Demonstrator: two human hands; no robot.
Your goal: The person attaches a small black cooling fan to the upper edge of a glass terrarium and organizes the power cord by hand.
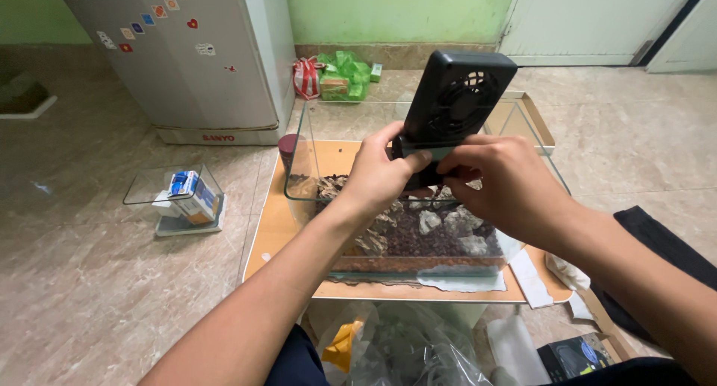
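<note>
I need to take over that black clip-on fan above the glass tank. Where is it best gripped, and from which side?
Probably grip the black fan at its narrow lower stem, where the left hand and right hand pinch it now. Come from the near side, above the glass tank rim; the grille face is wide and flat, so it is harder to pinch.

The hands [448, 181] cover the lower part of the black fan [457, 95], so its clamp cannot be made out. The fridge [187, 57] is cut off by the top edge. A plastic bag [418, 349] and a dark box [579, 356] run off the bottom edge.
</note>
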